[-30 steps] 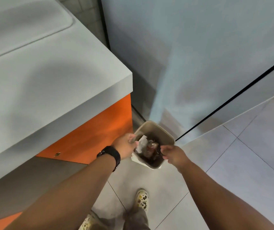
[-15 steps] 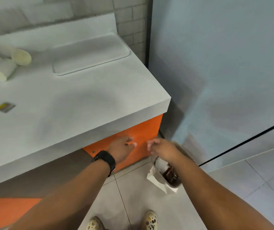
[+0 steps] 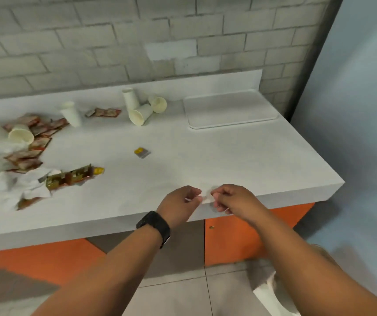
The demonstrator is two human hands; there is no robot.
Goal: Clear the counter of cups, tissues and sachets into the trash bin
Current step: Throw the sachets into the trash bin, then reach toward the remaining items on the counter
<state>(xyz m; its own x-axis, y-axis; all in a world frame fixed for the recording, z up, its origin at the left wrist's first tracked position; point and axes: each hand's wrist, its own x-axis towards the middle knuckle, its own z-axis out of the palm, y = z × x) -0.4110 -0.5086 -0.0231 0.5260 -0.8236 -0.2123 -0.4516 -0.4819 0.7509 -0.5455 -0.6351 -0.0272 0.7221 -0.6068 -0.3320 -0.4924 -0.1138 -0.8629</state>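
Both hands, left hand (image 3: pixel 178 202) and right hand (image 3: pixel 233 200), hover with loosely curled fingers holding nothing over the white counter's (image 3: pixel 240 160) front edge; white paper cups (image 3: pixel 140 115) lie behind.

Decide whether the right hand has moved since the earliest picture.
Yes. The right hand was down at the bin by the floor; now it is up at the counter's front edge.

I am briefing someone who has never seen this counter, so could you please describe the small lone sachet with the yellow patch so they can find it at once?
Start at the white counter under the brick wall, with the shallow white tray at its far right. The lone sachet lies in the open middle, nearer than the three paper cups clustered left of the tray. It is small, grey with a yellow patch, and lies alone, unlike the reddish sachets heaped at the left.
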